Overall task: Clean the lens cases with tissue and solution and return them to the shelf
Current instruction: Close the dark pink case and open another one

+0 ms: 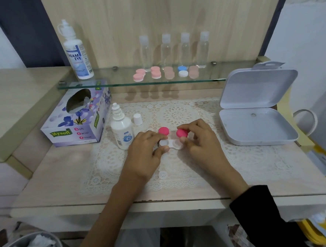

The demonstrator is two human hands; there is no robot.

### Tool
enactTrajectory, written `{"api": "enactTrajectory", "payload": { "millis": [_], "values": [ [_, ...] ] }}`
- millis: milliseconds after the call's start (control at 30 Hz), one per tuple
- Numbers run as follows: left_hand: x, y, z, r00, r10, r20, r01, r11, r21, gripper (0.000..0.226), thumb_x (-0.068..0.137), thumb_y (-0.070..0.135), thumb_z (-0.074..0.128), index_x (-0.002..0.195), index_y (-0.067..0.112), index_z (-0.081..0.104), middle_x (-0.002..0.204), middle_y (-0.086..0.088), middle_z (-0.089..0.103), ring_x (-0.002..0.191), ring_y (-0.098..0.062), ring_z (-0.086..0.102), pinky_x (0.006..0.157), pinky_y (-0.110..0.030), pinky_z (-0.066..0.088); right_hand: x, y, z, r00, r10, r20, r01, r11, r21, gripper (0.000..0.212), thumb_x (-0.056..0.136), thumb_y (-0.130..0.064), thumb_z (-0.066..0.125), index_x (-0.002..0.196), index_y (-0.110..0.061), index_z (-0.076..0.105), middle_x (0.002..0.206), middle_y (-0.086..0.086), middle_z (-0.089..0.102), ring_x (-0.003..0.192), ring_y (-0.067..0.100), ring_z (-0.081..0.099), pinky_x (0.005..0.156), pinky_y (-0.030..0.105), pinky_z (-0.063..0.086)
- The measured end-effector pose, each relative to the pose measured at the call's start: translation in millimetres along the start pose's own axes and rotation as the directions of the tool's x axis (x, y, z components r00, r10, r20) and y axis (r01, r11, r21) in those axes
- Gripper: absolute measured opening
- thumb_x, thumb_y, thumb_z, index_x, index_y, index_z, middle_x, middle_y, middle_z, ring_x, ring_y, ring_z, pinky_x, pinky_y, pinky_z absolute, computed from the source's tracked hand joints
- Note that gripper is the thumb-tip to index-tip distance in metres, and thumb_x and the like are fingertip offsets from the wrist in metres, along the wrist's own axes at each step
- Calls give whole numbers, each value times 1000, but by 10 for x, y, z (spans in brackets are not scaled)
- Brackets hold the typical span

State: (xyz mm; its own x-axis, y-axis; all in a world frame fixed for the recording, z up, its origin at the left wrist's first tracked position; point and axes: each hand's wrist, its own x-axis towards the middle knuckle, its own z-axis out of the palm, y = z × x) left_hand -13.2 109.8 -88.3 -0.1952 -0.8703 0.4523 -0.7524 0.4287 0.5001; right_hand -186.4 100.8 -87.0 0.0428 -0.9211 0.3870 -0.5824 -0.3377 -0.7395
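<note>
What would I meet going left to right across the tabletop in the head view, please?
Tissue box, small solution bottle, loose white cap, left hand holding the lens case, right hand pinching a pink lid, open white box.

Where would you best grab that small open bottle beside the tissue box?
Probably round the bottle at its wide body, below the shoulder, coming from the front. It stands upright with its cap off, so it should stay level; the nozzle is too narrow to grip, and the tissue box crowds its left side.
</note>
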Motion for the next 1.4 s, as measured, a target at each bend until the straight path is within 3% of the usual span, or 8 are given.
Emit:
{"api": "enactTrajectory", "payload": {
  "millis": [433, 567, 700, 800, 967, 1200, 1333, 1400],
  "values": [
    [2, 2, -6, 1000, -1, 10, 1, 1000, -4, 28, 84, 20, 69, 111, 14, 69, 101, -1, 65, 97, -19, 53, 82, -23, 33, 374, 67, 6, 982, -21, 189, 68, 967, -244, 34, 91, -13, 62, 124, -19, 64, 111, 1, 57, 106, 21, 43, 85, 32, 38],
    [-2, 3, -12, 1000, -6, 16, 6, 1000, -2, 28, 85, 20, 69, 112, 14, 68, 101, -1, 65, 97, -19, 53, 83, -25, 34, 349, 76, -9, 985, -3, 171, 33, 985, -172, 41, 89, -9, 63, 129, -19, 61, 109, 2, 57, 104, 18, 44, 88, 31, 38],
    [-2, 21, -20, 1000, -16, 16, 16, 1000, -11, 29, 85, 22, 69, 113, 15, 68, 103, 0, 64, 99, -17, 52, 84, -22, 32, 233, 22, -100, 994, 35, 99, -38, 999, 32, 31, 83, -15, 73, 113, -20, 69, 100, -2, 59, 82, 7, 47, 79, 24, 37],
    [-6, 25, -20, 1000, -17, 14, 17, 1000, -16, 29, 85, 24, 68, 114, 16, 67, 104, 1, 64, 101, -15, 51, 86, -21, 32, 66, -56, -152, 989, 56, 139, -78, 986, 151, 31, 75, -24, 80, 105, -26, 72, 99, -10, 60, 90, 9, 51, 78, 22, 40],
    [-15, 29, -18, 1000, -22, 14, 22, 1000, -4, 29, 85, 24, 68, 114, 16, 67, 104, 1, 62, 102, -14, 50, 88, -23, 35, -21, -21, -87, 993, 26, 115, -25, 1000, -14, 36, 71, -30, 81, 105, -24, 73, 92, -15, 57, 99, 9, 47, 83, 25, 40],
    [-38, 77, -38, 994, -85, 63, 82, 995, 59, 55, 89, 29, 61, 139, 12, 45, 142, -2, 45, 133, -15, 38, 108, -20, 26, 4, -8, -116, 992, -18, 124, 24, 999, -48, 26, 75, -29, 80, 99, -20, 75, 89, -9, 57, 96, 15, 50, 84, 34, 42],
    [-52, 93, -24, 987, -108, 122, 93, 988, 126, 60, 94, 36, 50, 147, 13, 32, 154, 0, 27, 143, -9, 18, 111, -16, 9, -13, -31, -162, 998, -4, 63, 5, 1000, -22, 23, 77, -23, 79, 100, -19, 75, 89, -6, 56, 88, 9, 51, 71, 9, 36],
    [-54, 98, -22, 986, -114, 125, 97, 987, 129, 61, 95, 38, 48, 148, 14, 29, 156, 2, 24, 143, -8, 15, 109, -14, 5, -15, -35, -207, 999, 5, 51, -5, 1000, 6, 26, 77, -20, 80, 101, -17, 75, 89, -2, 56, 83, 6, 51, 67, 6, 36]
  ]
}}
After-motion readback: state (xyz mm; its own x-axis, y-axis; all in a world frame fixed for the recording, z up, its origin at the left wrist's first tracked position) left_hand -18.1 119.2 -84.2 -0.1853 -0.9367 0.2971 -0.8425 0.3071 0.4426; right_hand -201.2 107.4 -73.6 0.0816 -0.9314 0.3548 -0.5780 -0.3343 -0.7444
